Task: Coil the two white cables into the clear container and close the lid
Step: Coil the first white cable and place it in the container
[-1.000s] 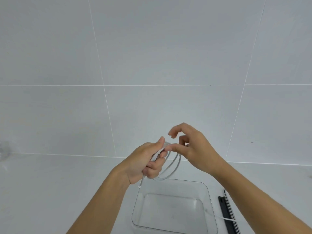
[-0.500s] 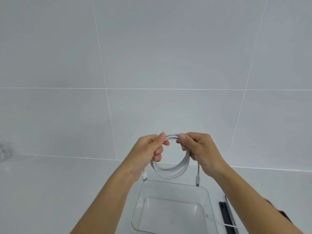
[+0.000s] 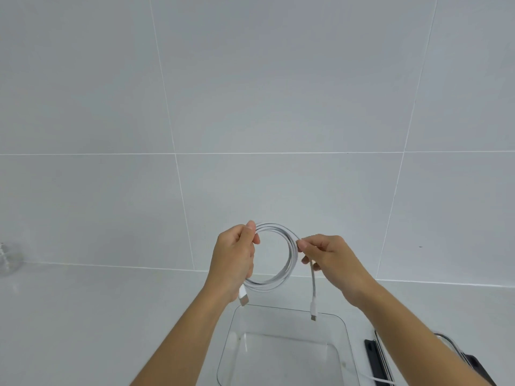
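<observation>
Pinched the coiled white cable between thumb and fingertips of both hands: left hand on the ring's left side, right hand on its right, above the far rim of the clear container and apart from it. Held the ring upright, face toward the camera, with both plugs dangling toward that far rim. Judged a tip to level and a short lowering toward the body as the coming move, with both hands about equally near the container; noted a second white cable trailing over its near right corner.
</observation>
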A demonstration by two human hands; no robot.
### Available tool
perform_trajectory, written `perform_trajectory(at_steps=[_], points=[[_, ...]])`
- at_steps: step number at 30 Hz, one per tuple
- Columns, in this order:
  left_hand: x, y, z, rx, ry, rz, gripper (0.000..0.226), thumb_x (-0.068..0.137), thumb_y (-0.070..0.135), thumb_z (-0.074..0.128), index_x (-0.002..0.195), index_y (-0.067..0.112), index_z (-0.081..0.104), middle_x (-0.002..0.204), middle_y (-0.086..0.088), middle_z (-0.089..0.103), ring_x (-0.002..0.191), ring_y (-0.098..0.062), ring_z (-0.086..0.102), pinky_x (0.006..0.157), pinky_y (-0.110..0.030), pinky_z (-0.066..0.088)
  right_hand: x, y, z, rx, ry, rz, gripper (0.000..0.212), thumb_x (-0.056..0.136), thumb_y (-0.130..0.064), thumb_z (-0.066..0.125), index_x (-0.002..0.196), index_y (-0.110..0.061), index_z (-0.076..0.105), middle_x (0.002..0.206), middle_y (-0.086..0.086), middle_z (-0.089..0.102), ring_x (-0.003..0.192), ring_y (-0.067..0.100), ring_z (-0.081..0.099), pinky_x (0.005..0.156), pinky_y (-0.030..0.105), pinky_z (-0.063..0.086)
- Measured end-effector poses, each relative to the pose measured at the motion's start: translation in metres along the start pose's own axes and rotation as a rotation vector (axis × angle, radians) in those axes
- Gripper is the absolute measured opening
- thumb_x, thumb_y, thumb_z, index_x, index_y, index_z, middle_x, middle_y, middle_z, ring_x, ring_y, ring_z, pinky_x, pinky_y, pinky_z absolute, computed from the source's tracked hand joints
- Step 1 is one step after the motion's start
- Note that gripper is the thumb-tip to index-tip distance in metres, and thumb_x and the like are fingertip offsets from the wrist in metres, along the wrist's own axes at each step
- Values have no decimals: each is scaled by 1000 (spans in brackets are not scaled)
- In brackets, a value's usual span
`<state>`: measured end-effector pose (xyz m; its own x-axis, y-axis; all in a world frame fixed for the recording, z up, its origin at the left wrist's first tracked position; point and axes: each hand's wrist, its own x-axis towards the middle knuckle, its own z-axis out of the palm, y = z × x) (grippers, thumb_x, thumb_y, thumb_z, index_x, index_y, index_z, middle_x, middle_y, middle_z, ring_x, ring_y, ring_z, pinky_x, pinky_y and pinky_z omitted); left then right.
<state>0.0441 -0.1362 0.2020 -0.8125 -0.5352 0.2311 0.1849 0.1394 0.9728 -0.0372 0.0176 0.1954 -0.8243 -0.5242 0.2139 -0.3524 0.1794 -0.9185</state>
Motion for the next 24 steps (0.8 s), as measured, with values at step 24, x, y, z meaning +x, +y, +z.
perform_trajectory(at_steps=[24], points=[[6,0,7,-209,-104,-146,37,98,29,42,67,10,42,41,10,21,31,-7,14,35,-12,16,-4,7,24,-109,232,-311,37,68,-15,79,77,-33,48,78,-16,46,71,-4,44,64,5,35]])
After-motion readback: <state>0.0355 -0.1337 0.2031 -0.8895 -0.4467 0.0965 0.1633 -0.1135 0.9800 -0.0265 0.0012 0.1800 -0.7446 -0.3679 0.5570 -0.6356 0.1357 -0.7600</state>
